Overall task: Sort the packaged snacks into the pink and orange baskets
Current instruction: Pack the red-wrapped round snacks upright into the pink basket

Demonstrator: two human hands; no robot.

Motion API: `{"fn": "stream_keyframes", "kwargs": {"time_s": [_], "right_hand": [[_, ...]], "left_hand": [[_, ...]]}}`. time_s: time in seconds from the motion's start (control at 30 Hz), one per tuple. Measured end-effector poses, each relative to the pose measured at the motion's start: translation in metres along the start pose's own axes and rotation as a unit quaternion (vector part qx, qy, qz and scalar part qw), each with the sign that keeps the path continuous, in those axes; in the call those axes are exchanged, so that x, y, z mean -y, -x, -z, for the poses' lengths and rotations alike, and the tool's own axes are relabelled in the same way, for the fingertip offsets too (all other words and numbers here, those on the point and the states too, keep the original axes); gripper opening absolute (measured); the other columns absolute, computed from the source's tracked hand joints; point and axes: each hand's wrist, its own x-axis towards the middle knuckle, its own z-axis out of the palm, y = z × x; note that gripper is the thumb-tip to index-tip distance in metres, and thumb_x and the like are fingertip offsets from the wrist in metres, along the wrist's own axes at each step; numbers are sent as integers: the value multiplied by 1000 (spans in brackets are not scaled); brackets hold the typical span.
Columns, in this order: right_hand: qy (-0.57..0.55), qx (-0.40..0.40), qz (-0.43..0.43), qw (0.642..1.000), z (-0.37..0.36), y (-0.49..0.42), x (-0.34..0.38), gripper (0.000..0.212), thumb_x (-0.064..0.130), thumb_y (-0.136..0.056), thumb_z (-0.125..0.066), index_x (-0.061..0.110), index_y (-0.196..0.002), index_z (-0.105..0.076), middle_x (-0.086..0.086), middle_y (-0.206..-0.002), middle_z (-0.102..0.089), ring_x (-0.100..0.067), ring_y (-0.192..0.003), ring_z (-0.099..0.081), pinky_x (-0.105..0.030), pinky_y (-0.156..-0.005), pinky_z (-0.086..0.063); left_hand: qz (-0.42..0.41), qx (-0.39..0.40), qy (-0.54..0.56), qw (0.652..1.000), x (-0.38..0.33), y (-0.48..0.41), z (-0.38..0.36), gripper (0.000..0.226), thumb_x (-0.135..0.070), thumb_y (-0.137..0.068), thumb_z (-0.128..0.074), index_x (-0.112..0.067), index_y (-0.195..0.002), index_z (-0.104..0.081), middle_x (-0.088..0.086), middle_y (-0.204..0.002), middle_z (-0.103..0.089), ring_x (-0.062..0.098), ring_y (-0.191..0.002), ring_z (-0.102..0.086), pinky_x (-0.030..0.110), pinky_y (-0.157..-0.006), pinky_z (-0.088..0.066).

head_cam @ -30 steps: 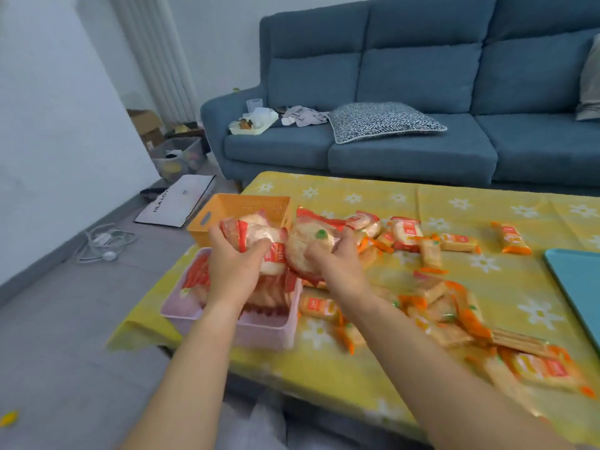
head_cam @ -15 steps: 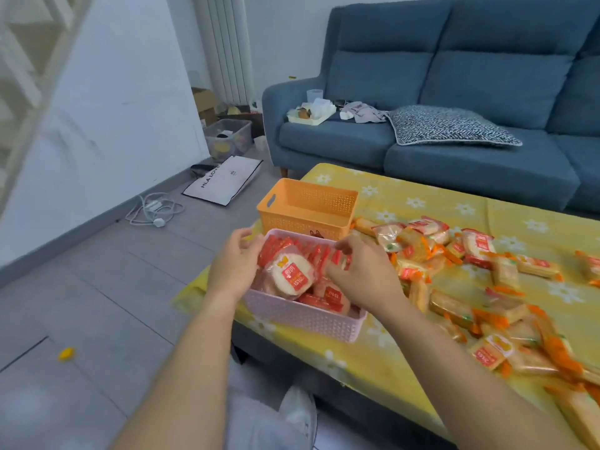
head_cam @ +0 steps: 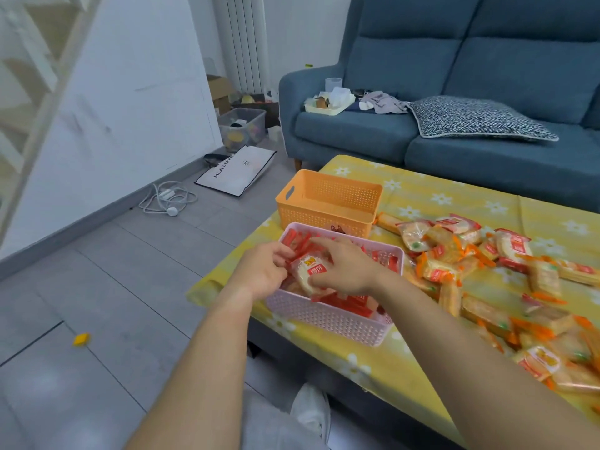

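Snacks in red packets (head_cam: pixel 349 302) filled the pink basket (head_cam: pixel 328 321), which stood at the near left corner of the worktop (head_cam: pixel 418 365), on a yellow cloth with white flowers. Both hands were inside this basket. The right hand (head_cam: pixel 345 271) grasped a round packet (head_cam: pixel 308 274) from above, with the fingers curled over it. The red label of the packet carried white Chinese characters, probably 雪饼. The left hand (head_cam: pixel 263 271) had its fingers bent against the left edge of the same packet; I cannot tell if it really pinched it. The orange basket (head_cam: pixel 324 217) stood just behind the pink one, touching it. Many loose packets (head_cam: pixel 454 264) lay in a heap to the right of the baskets. On the floor, a white bag (head_cam: pixel 238 170) showed the words "HLA LOVE".
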Motion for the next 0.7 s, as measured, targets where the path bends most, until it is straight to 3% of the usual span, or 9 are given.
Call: {"fn": "stream_keyframes", "kwargs": {"time_s": [0.07,0.17,0.27,0.33,0.4,0.47,0.6,0.7], "right_hand": [[8,33,16,999,4,3,2,86,32,-77,-70,26,-154,-32,-10,-150,-39,-27,-138,-37,-36,-108,-37],[-36,29,46,998,14,8,-1,92,28,-74,-80,21,-153,-33,2,-142,-50,-14,-123,-51,-27,-101,-42],[-118,34,40,992,35,16,-12,63,19,-79,-82,25,-133,-52,10,-114,-62,-7,-94,-63,-18,-78,-49],[-175,2,26,984,47,23,-20,39,13,-83,-78,26,-116,-61,4,-104,-66,-11,-87,-68,-26,-73,-57],[-242,-48,6,969,55,27,-24,24,8,-87,-71,19,-107,-63,-2,-104,-67,-20,-91,-70,-37,-79,-61],[-307,-87,-11,948,57,27,-27,17,3,-87,-66,12,-101,-62,-7,-102,-69,-26,-91,-72,-41,-79,-61],[-364,-136,-35,921,54,21,-22,17,-2,-83,-63,8,-97,-60,-12,-100,-70,-23,-86,-74,-44,-77,-63],[-405,-181,-43,895,49,15,-17,14,0,-86,-62,8,-97,-59,-13,-98,-69,-26,-87,-74,-36,-67,-62]], "left_hand": [[-13,25,5,1000,-1,0,2,44,11,-88,-52,-16,-118,-69,2,-94,-71,17,-86,-66,14,-68,-47],[-23,35,15,999,-1,-3,2,48,15,-86,-48,-20,-110,-68,3,-94,-73,21,-86,-69,18,-63,-50],[-29,29,-1,999,3,-7,1,50,17,-86,-43,-22,-106,-68,2,-98,-72,12,-75,-64,13,-58,-47],[-22,47,-58,997,6,-11,0,47,10,-86,-54,-32,-105,-65,-6,-104,-70,5,-75,-60,20,-72,-52],[-9,72,-123,990,6,-14,0,41,-5,-83,-71,-40,-103,-62,-15,-102,-68,10,-90,-64,38,-95,-50],[-3,79,-163,984,0,-15,-3,36,-17,-80,-81,-40,-100,-60,-19,-98,-64,14,-101,-65,46,-102,-46],[-15,58,-146,988,-4,-17,-6,22,-29,-81,-84,-38,-87,-66,-18,-91,-65,15,-96,-66,41,-98,-48],[-43,-6,-35,998,-3,-12,4,20,-22,-83,-80,-36,-77,-66,-18,-84,-66,12,-84,-66,31,-80,-48]]}}
